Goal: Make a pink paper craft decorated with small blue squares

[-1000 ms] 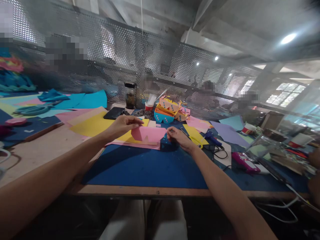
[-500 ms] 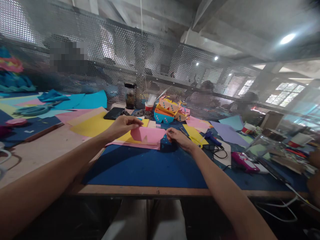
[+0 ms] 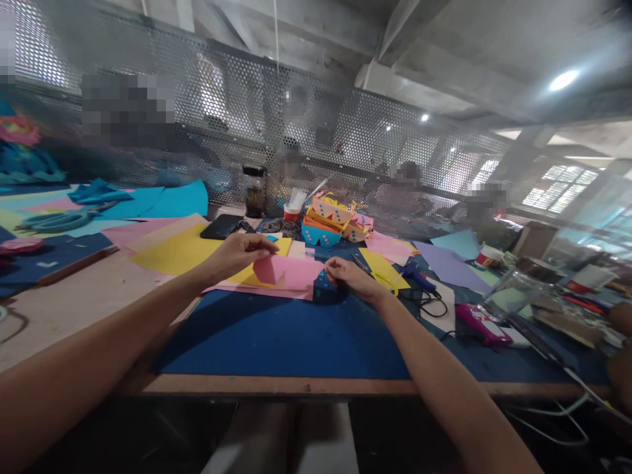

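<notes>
A pink paper cutout [image 3: 289, 270] with a small notch in its lower edge is held up between both hands. My left hand [image 3: 243, 255] is closed on its upper left edge, thumb underneath. The fingertips of my right hand [image 3: 348, 276] pinch its right end. Below and behind it lie yellow paper [image 3: 243, 275] and a pink sheet [image 3: 303, 293] on the blue work mat [image 3: 281, 339]. Finished-looking paper glasses shapes, blue [image 3: 320, 236] and orange, are stacked just beyond, with small coloured squares stuck on them.
Yellow-handled scissors [image 3: 388, 282], a blue glue gun [image 3: 419, 275] with a black cord and a magenta device [image 3: 481, 324] lie on the right. A black phone [image 3: 223, 226], a dark jar [image 3: 254, 192] and teal scissors [image 3: 62, 220] are on the left. A perforated metal screen [image 3: 222, 131] stands behind.
The view has shifted slightly, so the bench sits a little lower and further left. Both hands keep their hold on the pink paper cutout, which has hardly moved.
</notes>
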{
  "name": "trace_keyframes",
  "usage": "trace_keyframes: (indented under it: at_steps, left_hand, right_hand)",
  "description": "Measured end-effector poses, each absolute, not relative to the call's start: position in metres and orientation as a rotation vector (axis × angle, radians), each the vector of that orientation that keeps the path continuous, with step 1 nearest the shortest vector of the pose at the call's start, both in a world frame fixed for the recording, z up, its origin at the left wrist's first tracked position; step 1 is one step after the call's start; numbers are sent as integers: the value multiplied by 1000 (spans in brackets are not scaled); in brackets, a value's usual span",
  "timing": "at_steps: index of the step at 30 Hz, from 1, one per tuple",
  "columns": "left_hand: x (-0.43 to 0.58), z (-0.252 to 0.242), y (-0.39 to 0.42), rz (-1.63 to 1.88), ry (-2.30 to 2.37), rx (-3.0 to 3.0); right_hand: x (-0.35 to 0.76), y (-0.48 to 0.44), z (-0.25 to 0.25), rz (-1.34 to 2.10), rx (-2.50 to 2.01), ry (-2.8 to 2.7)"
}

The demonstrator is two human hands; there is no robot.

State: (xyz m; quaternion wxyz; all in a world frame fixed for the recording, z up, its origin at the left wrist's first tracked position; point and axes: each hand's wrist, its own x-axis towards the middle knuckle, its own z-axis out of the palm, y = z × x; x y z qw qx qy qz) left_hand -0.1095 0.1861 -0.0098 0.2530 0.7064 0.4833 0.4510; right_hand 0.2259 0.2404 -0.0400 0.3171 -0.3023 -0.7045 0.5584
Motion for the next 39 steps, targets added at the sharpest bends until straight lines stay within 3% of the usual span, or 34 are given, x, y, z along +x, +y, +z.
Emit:
trace_keyframes:
  at_steps: [14,39]
  left_hand:
    - [-117,-15,194,1247,1357,1937]
    - [-108,-10,187,1265,1368,2006]
  right_hand:
    - [225,239,-36,1606,-819,-1662]
    - [227,240,-37,1530,-844,-1690]
